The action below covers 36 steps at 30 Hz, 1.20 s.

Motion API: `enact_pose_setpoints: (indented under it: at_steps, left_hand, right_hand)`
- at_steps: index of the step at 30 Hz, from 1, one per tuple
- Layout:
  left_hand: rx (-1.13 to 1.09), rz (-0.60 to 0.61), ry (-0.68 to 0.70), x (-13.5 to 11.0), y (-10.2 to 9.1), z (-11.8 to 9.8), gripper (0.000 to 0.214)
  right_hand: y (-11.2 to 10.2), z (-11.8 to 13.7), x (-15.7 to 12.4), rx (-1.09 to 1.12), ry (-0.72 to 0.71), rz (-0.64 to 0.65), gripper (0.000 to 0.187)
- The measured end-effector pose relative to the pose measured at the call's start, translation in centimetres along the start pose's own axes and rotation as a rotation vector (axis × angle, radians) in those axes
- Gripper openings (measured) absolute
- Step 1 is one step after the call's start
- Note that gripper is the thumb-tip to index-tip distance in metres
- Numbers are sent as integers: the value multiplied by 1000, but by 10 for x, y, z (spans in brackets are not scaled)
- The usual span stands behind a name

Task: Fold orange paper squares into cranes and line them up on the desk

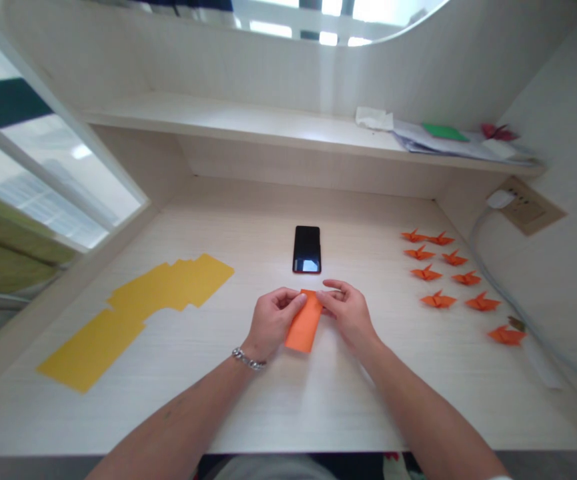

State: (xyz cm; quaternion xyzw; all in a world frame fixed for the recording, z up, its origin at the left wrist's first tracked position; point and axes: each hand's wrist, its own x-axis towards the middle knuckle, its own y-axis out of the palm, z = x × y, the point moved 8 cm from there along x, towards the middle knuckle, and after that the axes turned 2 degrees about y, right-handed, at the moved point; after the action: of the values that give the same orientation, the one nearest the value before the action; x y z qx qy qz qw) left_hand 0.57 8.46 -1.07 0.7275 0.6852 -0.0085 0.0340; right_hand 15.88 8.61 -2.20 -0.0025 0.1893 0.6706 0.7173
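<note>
An orange sheet of paper (pixel 303 328), folded into a narrow rectangle, is held between both hands near the middle of the desk. My left hand (pixel 273 321) pinches its upper left edge with thumb and fingers; a chain bracelet is on that wrist. At the upper right edge, my right hand (pixel 349 310) grips the paper between thumb and fingers, with the index finger stretched out above. The fingers behind the paper are partly hidden. Just beyond the hands lies a black smartphone (pixel 307 248), flat on the desk.
Overlapping yellow paper sheets (pixel 168 290) lie on the left. Several folded orange paper cranes (pixel 438 300) stand in rows on the right, beside a grey cable (pixel 503 290) running from a wall socket (pixel 531 207). Above the desk's back, a shelf (pixel 248 123) holds papers and a tissue (pixel 374 119).
</note>
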Motion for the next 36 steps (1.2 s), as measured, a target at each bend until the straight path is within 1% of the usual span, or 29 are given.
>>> enact_pose_setpoints:
  at_steps: [2,3,4,7,9,13,17,19,22,26,29,32,36]
  left_hand:
    - [-2,-16,6,0,-2,-1,25]
    - [-7,-17,6,0,-1,0,26]
    - [-12,-15,5,0,-1,0,26]
    - [-20,-32,0,0,1,1,27]
    - [-13,-63,-2,0,-1,1,28]
    - [1,-107,9,1,-5,0,28]
    - [-9,-117,12,3,-8,1,31]
    - [3,-140,19,4,-10,1,31]
    - [9,-161,25,5,-12,1,32]
    - [-117,-109,-60,6,-8,7,37]
    - [-204,5,-129,4,3,10,37]
    - [-158,117,-190,0,11,12,32]
    - [-35,142,-159,-1,11,10,28]
  right_hand:
    - [7,-8,1,6,75,73,38]
    - [8,-9,1,-10,79,84,36]
    - [8,-9,2,-36,59,74,35]
    - [2,-3,2,-122,-37,-10,31]
    - [2,-5,2,-122,-38,-18,31]
    - [12,-16,1,-83,58,90,32]
    - [11,-16,2,-123,12,63,33]
    - [12,-19,2,-114,21,90,33]
    - [16,-25,1,-110,74,143,33]
    - [12,-23,2,-103,110,121,35]
    - [6,-18,4,-75,108,91,35]
    - [1,-14,6,-58,91,69,34]
    - [-2,-13,8,-49,81,64,32]
